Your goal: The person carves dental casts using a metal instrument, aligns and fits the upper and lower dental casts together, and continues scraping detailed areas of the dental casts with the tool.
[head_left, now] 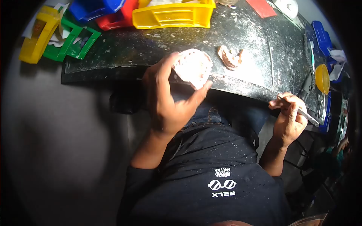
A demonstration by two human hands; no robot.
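Note:
A white plaster dental cast (194, 67) is gripped in my left hand (167, 96), thumb on its near side and fingers along its left rim. It is held up at the front edge of the black workbench (158, 45). Strong light washes out its surface detail. On the bench just right of it lies a pinkish-tan, horseshoe-shaped dental piece (230, 58) with tooth forms. My right hand (290, 118) is closed around a slim metal hand tool (310, 117), beyond the bench's front edge. One flat end sticks out past the palm; the working tip is not clear.
Yellow (173, 17), red (118, 15), blue (96, 7) and green (71, 41) bins line the back left. A thin rod (271, 62) lies on the bench's right side. Farther right are a toothbrush (312, 51), a dark handpiece (308, 84) and a yellow bowl (322, 78).

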